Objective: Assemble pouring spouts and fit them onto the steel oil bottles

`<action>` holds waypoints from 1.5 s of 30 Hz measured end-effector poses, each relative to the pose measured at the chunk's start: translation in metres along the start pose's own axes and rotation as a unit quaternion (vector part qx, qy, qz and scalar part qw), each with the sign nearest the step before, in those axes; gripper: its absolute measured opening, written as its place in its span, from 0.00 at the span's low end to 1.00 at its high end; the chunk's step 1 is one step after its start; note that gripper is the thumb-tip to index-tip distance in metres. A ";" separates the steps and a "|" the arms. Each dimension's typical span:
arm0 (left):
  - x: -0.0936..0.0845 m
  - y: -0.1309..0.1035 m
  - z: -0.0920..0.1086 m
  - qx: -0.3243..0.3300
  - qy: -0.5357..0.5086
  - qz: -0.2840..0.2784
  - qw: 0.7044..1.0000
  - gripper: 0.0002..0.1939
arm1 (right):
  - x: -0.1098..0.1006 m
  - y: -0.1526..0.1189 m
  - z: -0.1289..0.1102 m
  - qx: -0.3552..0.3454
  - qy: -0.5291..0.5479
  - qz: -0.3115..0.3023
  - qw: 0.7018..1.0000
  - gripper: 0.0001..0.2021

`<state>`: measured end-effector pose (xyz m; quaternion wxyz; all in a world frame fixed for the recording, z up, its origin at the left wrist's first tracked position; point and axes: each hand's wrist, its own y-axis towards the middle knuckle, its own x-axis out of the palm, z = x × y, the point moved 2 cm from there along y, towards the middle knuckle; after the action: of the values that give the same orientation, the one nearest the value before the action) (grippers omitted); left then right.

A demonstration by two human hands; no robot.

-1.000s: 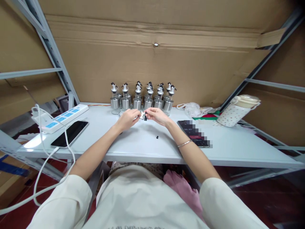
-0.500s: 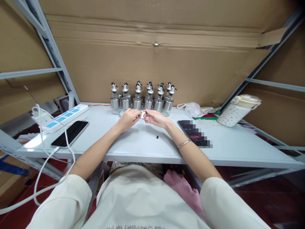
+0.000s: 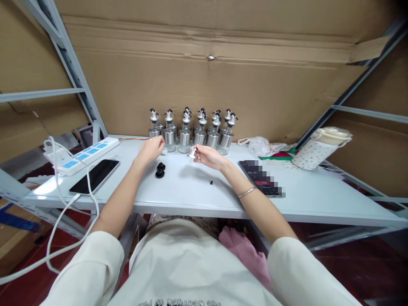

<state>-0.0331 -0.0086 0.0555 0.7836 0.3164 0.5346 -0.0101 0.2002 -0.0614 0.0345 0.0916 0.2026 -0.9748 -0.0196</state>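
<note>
My right hand (image 3: pixel 208 157) pinches a white pourer spout (image 3: pixel 193 153) with a black lever, held just above the table in front of the bottles. My left hand (image 3: pixel 152 148) is apart from it on the left, fingers curled together; whatever they hold, if anything, is hidden. Close by its fingertips is a small whitish round piece (image 3: pixel 165 151). Black rubber stoppers (image 3: pixel 160 173) sit on the table below that hand. A tiny black part (image 3: pixel 211 182) lies nearer the front edge. Behind both hands stand several glass-and-steel oil bottles (image 3: pixel 199 138) fitted with white spouts.
On the left are a white power strip (image 3: pixel 92 154), a phone (image 3: pixel 95 176) and loose white cables (image 3: pixel 95 204). A second phone (image 3: pixel 259 178) lies right of my right forearm. Farther right are a plastic bag (image 3: pixel 258 146) and a dotted tumbler (image 3: pixel 317 148). Cardboard (image 3: pixel 204 85) walls the back.
My left hand has left the spout and moved left, uncovering the black stoppers. The right hand keeps the spout in nearly the same place.
</note>
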 end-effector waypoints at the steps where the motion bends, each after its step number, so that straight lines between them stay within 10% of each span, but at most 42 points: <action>1: 0.001 0.000 -0.003 -0.006 -0.008 -0.029 1.000 0.08 | 0.001 0.000 0.000 0.002 -0.002 -0.003 1.000 0.12; 7: 0.006 -0.006 -0.009 -0.042 -0.128 -0.262 0.956 0.15 | 0.002 0.000 0.001 0.013 0.027 -0.020 0.999 0.10; 13: 0.004 -0.008 -0.011 -0.035 -0.108 -0.350 0.930 0.12 | 0.003 0.002 0.001 0.009 0.099 0.026 0.995 0.12; 25: 0.007 -0.007 0.046 0.063 -0.328 -0.024 0.942 0.15 | -0.001 0.004 -0.004 -0.006 0.139 0.107 0.984 0.08; 45: 0.016 -0.010 0.056 0.085 -0.383 0.020 0.920 0.13 | -0.007 0.001 -0.009 -0.007 0.086 0.152 0.985 0.03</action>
<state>0.0170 -0.0399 0.0496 0.8987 0.3641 0.1843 -0.1605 0.2079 -0.0575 0.0424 0.1782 0.0523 -0.9826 0.0056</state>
